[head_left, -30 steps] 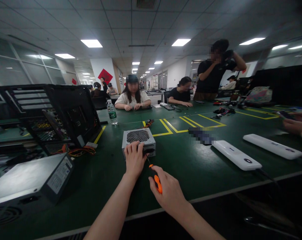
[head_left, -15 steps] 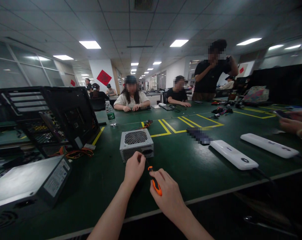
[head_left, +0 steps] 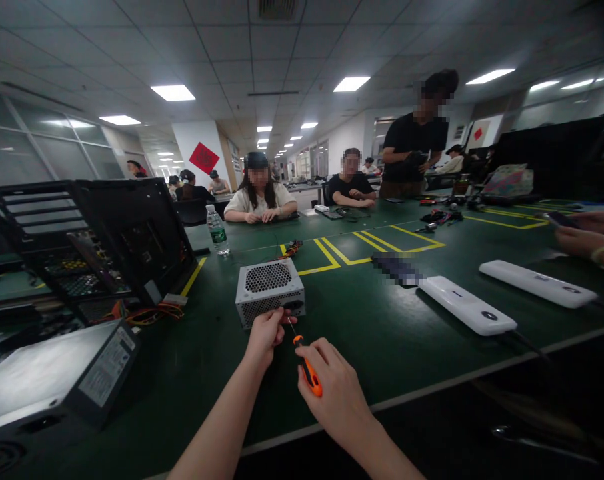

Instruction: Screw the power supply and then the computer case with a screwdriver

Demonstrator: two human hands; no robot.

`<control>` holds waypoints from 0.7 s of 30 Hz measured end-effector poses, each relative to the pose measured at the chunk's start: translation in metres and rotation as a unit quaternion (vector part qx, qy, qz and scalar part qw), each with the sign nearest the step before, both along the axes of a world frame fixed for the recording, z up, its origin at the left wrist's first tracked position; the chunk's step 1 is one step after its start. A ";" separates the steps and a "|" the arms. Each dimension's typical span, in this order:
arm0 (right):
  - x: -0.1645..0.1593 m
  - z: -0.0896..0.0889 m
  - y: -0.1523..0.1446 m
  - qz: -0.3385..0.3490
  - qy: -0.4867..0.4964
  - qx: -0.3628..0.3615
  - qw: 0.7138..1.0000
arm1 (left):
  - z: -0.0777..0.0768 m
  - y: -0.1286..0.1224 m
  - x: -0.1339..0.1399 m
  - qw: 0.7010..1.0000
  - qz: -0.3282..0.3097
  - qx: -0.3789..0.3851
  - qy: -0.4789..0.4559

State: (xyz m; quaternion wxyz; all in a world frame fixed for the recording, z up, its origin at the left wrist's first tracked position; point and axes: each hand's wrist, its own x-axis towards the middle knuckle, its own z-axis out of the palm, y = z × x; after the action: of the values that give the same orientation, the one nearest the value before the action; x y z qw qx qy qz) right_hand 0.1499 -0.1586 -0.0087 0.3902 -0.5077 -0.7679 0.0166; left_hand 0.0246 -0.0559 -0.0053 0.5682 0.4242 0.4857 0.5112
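Observation:
My right hand is wrapped round the orange and black handle of a screwdriver. Its thin shaft points up and left, towards the fingers of my left hand. Those fingers are pinched together close to the screwdriver's tip; whatever lies between them is too small or hidden to make out. Right behind my left hand stands a grey power supply unit, with a honeycomb grille on top and a perforated front face. My left hand covers part of that front, so I cannot tell whether it touches the unit.
An open black computer case stands at the left, with a second power supply before it. Beyond are a water bottle and people seated or standing. Two white devices and a blurred-out dark object lie rightward, near another person's hands.
My left fingers have shifted slightly, and the screwdriver's shaft now shows plainly beside them. The view has turned a little. The standing person's arms have come down.

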 end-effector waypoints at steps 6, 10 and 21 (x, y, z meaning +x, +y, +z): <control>-0.002 -0.001 0.000 0.003 0.024 -0.011 1.000 | 0.001 0.002 0.001 0.999 0.004 -0.024 -0.041; -0.001 -0.004 0.000 0.004 0.028 0.002 1.000 | 0.002 0.002 -0.001 0.997 -0.004 -0.044 -0.065; -0.002 -0.003 0.001 0.000 0.015 0.006 1.000 | 0.005 0.004 -0.002 0.989 -0.019 -0.085 -0.121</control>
State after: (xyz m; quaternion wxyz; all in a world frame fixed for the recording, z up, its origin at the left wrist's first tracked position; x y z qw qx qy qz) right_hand 0.1479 -0.1578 -0.0113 0.4052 -0.5051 -0.7618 0.0193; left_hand 0.0231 -0.0521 -0.0005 0.6665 0.3180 0.4469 0.5050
